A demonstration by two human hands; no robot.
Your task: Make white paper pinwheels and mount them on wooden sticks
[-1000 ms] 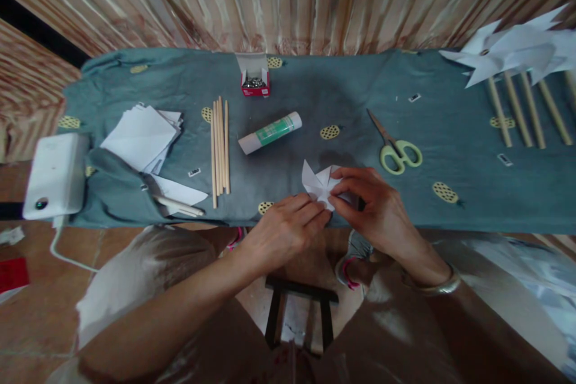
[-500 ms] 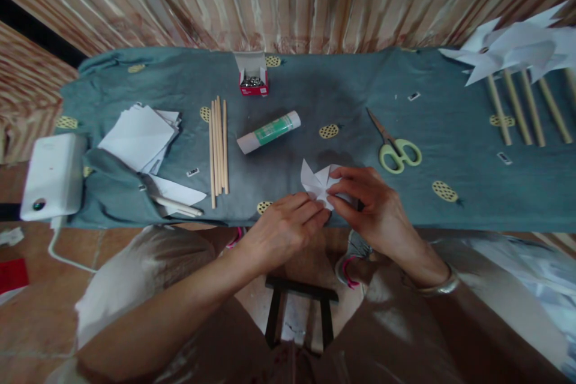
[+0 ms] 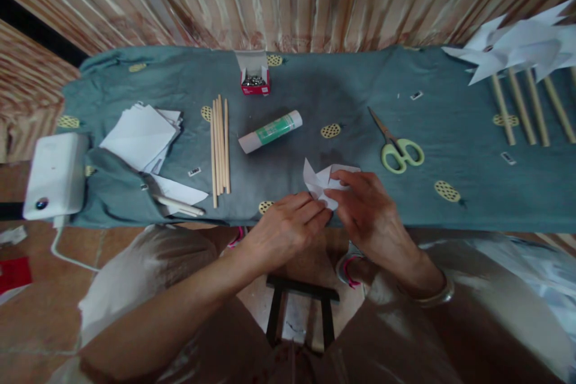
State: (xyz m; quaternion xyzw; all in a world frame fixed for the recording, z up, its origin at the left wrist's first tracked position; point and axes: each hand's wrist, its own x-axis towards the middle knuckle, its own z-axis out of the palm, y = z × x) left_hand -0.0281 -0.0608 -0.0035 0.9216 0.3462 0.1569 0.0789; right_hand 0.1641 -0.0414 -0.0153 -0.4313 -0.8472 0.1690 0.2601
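Note:
A white paper pinwheel point(image 3: 324, 179) with folded points lies at the front edge of the cloth-covered table, between my two hands. My left hand point(image 3: 291, 223) is closed on its near left side, the fingertips pressed on the paper. From the right, my right hand point(image 3: 366, 204) has thumb and forefinger on the paper near its middle, and its palm covers part of the right side. Beyond the hands lies a glue stick point(image 3: 270, 131) with a green label. To the right are scissors point(image 3: 398, 149) with light green handles, their blades closed.
Wooden sticks point(image 3: 219, 150) and a stack of white paper point(image 3: 139, 137) lie left. A small red box point(image 3: 255, 85) of metal pieces stands open at the back. Finished pinwheels point(image 3: 522, 45) on sticks lie far right. A white device point(image 3: 56, 175) with a cable sits at the left edge.
My right hand has shifted slightly down and turned, uncovering more of the paper's upper right corner. My left hand stays in nearly the same place on the paper.

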